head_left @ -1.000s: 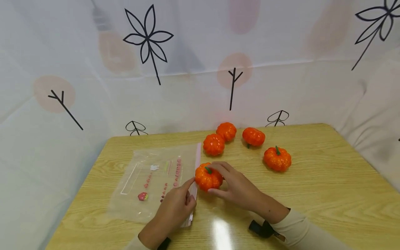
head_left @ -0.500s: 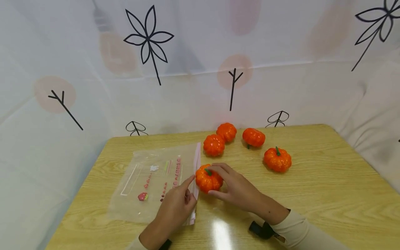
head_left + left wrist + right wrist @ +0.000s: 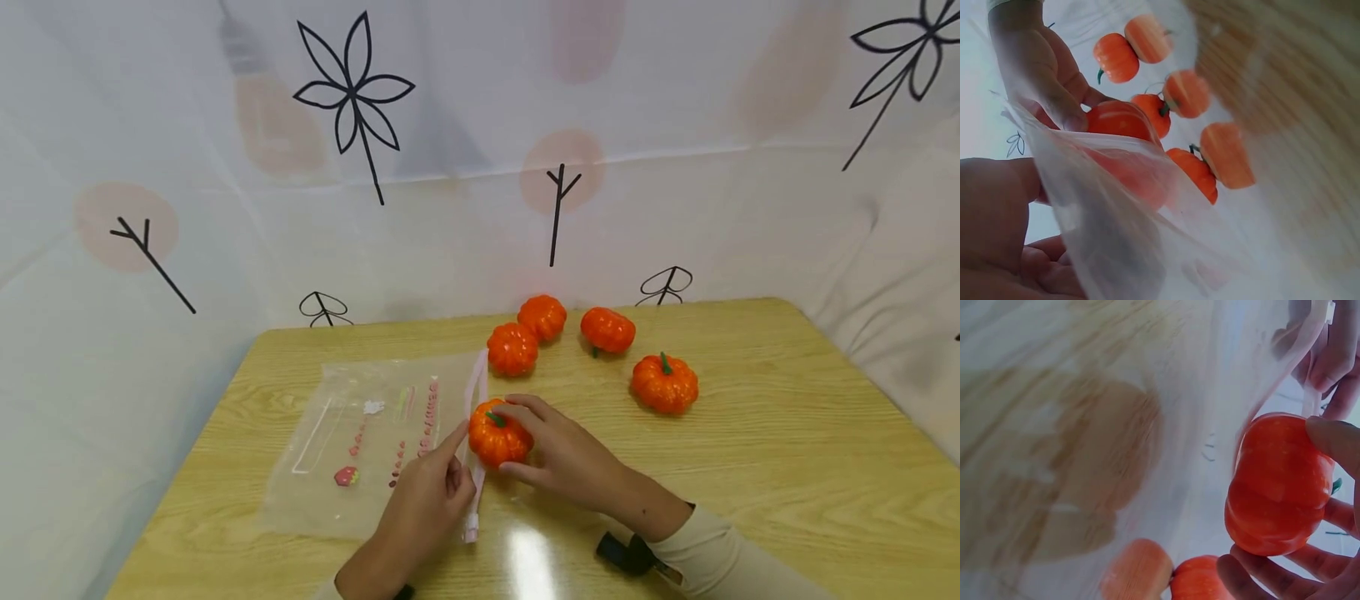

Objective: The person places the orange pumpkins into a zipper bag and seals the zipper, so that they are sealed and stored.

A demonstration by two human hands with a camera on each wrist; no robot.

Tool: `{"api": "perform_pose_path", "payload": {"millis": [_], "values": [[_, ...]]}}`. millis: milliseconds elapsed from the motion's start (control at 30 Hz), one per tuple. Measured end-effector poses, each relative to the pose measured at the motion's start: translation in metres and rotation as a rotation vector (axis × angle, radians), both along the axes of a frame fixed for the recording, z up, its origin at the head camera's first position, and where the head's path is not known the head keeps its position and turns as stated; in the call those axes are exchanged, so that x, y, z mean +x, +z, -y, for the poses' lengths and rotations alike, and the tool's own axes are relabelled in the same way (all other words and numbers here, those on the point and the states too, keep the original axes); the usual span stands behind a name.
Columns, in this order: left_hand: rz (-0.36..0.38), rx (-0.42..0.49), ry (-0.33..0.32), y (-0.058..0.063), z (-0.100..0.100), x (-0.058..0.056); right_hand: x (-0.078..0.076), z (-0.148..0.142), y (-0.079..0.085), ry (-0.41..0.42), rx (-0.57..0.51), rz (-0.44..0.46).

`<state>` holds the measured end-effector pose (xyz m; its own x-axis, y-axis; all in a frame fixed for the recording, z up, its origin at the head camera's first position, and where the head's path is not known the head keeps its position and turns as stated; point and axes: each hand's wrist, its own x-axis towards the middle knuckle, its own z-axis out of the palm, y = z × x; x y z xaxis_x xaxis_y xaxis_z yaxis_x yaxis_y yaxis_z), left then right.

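A clear zip bag point(image 3: 347, 476) with red and pink prints lies flat at left, its pink-edged mouth parted. My left hand point(image 3: 423, 504) holds that edge, forefinger stretched along it and the other fingers curled. An orange toy pumpkin point(image 3: 499, 435) with a green stem sits at the mouth, gripped by thumb and fingers of my right hand point(image 3: 566, 450). In the left wrist view, part of this pumpkin point(image 3: 1122, 122) shows above the bag's rim and part through the film. The right wrist view shows the pumpkin point(image 3: 1279, 487) against the bag's edge.
Several more orange pumpkins stand behind the hands: one near the bag's far corner point(image 3: 513, 350), one touching it point(image 3: 542, 317), one tipped over point(image 3: 608, 331), and one upright at right point(image 3: 665, 383). A patterned white cloth point(image 3: 465, 225) hangs behind the wooden table point(image 3: 787, 417).
The bag's pink edge has spread apart into a visible gap, and its near corner has shifted right. The gripped pumpkin has moved slightly nearer to me and tilted left.
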<state>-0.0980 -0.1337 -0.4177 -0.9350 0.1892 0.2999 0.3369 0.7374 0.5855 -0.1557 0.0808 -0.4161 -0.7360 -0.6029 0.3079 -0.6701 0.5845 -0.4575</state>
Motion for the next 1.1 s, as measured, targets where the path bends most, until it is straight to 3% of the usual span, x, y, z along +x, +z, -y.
{"api": "perform_pose_path", "payload": {"millis": [733, 1100], "values": [[0.03, 0.105, -0.05, 0.0, -0.009, 0.008, -0.003, 0.0, -0.005, 0.03, 0.017, 0.041], [-0.075, 0.125, -0.077, -0.001, -0.013, 0.012, -0.001, 0.0, -0.007, 0.044, 0.044, 0.041]]}}
